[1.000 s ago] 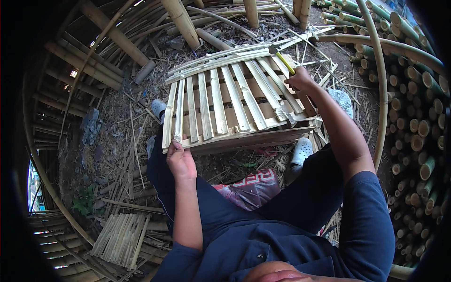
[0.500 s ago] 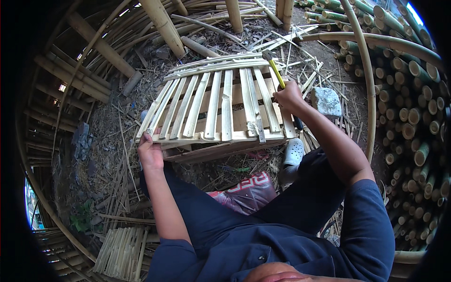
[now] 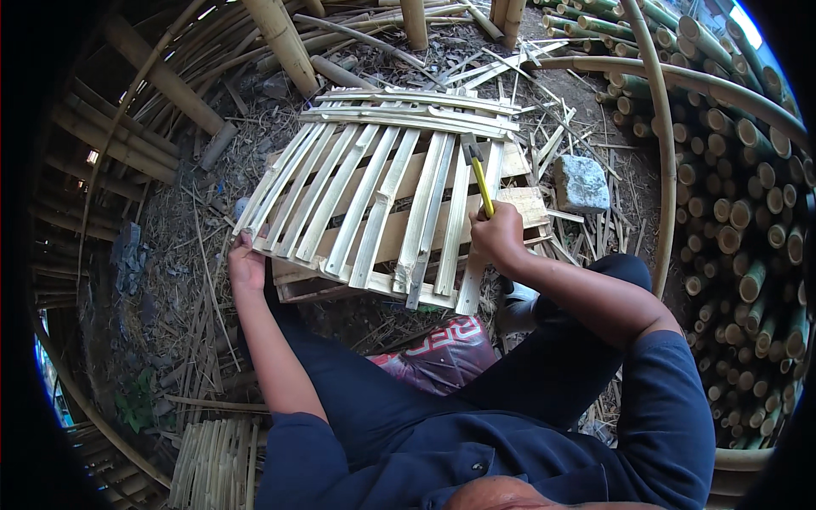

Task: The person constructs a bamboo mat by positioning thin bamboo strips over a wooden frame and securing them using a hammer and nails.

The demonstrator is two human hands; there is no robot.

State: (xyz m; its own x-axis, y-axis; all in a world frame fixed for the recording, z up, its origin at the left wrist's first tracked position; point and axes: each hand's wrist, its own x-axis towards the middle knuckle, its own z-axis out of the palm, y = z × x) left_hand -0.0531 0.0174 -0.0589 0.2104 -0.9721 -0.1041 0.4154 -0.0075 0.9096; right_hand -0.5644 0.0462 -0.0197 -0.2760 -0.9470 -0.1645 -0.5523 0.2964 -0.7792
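Note:
A slatted bamboo panel point(image 3: 380, 201) lies tilted before me, its pale strips fixed across a rail at the near end. My left hand point(image 3: 247, 265) grips the panel's near left corner, fingers partly hidden under the edge. Closed around a yellow-handled hammer point(image 3: 480, 180), my right hand point(image 3: 499, 233) is over the right side of the panel. The hammer's head is close to the far crosswise strips point(image 3: 408, 119); whether it touches them I cannot tell. Under the panel, a wooden plank base point(image 3: 525, 204) shows between the slats and at the right.
A pale stone block point(image 3: 580, 184) sits right of the panel. Cut bamboo poles point(image 3: 739, 212) are stacked at the right, behind a curved pole point(image 3: 665, 153). Bamboo scraps litter the ground. A printed sack point(image 3: 438, 357) lies between my legs; bundled slats point(image 3: 214, 459) lie lower left.
The panel has turned over its base, its right end swinging nearer to me. My right hand has brought the hammer left and nearer. My left hand has shifted slightly left with the corner.

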